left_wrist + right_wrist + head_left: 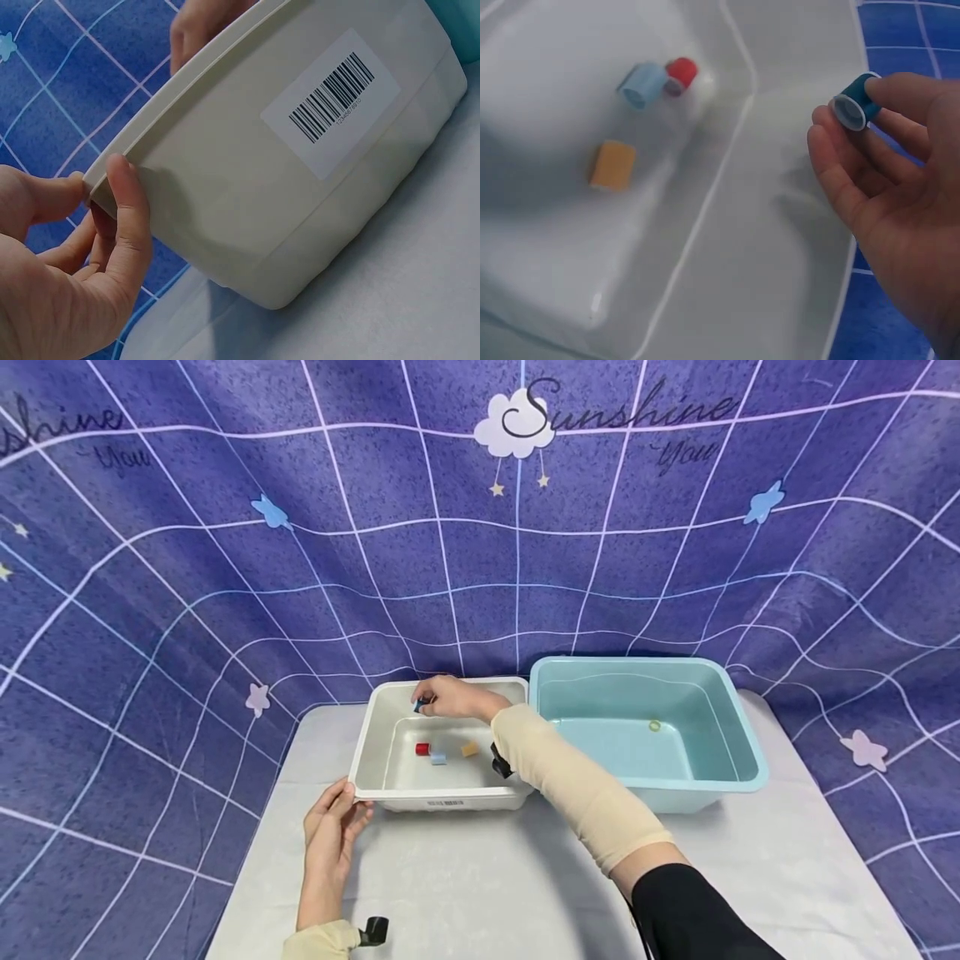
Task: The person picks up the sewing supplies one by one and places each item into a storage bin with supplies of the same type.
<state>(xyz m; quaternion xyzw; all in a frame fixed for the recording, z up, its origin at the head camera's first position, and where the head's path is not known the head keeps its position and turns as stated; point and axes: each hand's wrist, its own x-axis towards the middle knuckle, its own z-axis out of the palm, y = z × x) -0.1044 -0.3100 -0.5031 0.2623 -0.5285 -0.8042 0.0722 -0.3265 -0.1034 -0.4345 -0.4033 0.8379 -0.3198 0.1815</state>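
Item 1: blue cylinder (861,97), pale rim at its open end. Location: upper right of the right wrist view; in the head view, by the far left part of the white bin (450,794). Held by the right hand (452,697), fingers closed on it, thumb against the near side.

Item 2: white bin, left of centre in the head view, on the surface (450,877). The left hand (330,822) pinches its lower-left corner at the rim.

Item 3: three loose pieces on the bin's floor: red piece (422,749), light blue piece (438,759), orange piece (469,749); the first two near each other.

Item 4: teal bin (630,783), right of the white one, a yellowish ring (654,725) inside.

Handling note (judgement): a light pinch on the cylinder's sides should suffice; a hard squeeze could make it slip or roll. Best to lift the wrist clear of the rim and hold the corner steady without tilting the bin.

View note: the right wrist view alone shows the cylinder's open end; the left wrist view alone shows the barcode label (334,105) clearly and hides the bin's contents; only the head view shows the ring.
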